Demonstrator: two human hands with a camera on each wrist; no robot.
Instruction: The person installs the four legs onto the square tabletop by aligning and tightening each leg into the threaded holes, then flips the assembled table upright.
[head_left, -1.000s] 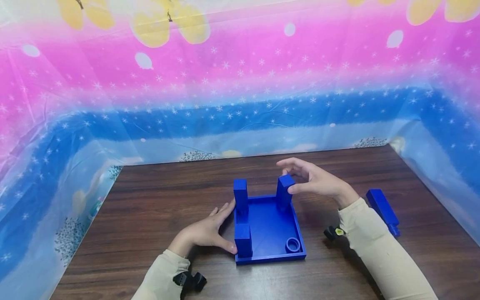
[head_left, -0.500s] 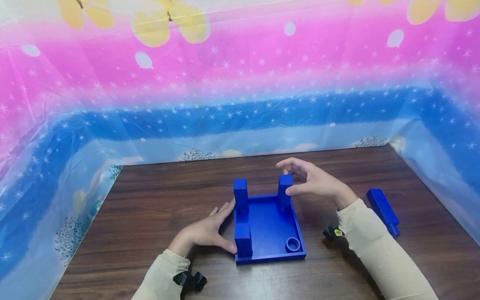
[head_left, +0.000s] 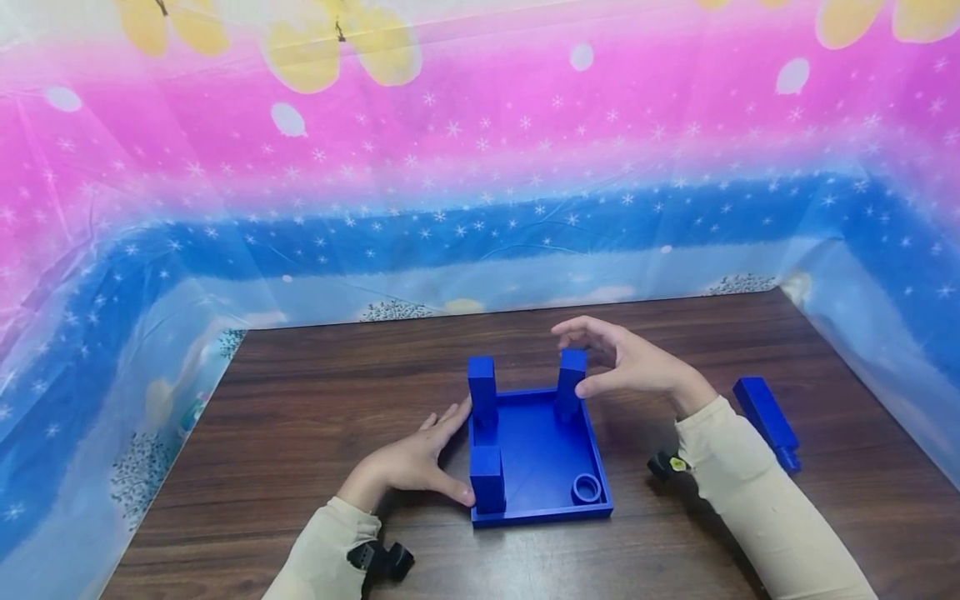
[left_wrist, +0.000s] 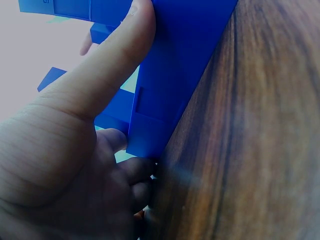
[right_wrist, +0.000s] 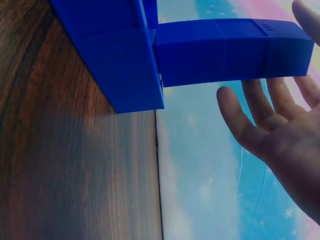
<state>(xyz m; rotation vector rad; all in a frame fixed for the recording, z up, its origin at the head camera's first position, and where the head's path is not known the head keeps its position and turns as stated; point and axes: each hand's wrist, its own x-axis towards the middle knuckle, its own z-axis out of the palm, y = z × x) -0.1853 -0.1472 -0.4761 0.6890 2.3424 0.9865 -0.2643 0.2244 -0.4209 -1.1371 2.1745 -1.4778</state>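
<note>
A shallow blue tray [head_left: 537, 467] with a raised rim lies on the table. Blue square posts stand upright at three of its corners: far-left post [head_left: 482, 392], near-left post [head_left: 488, 481] and far-right post [head_left: 571, 385]. A round blue socket [head_left: 586, 489] shows bare at the near-right corner. My left hand [head_left: 411, 461] is spread along the tray's left side, fingers at the rim and thumb against the near-left post. Around the far-right post, my right hand [head_left: 637, 360] is loosely arched; in the right wrist view its index finger stands apart from the post [right_wrist: 235, 52].
Another blue post [head_left: 765, 421] with a narrower threaded-looking end lies on the dark wooden table [head_left: 315, 400], right of my right forearm. A printed pink and blue cloth [head_left: 465, 225] hangs behind and along both sides of the table.
The far-right post has turned about its upright axis, so one face now points squarely toward me. My right thumb has shifted slightly away from it. My left hand has stayed in place.
</note>
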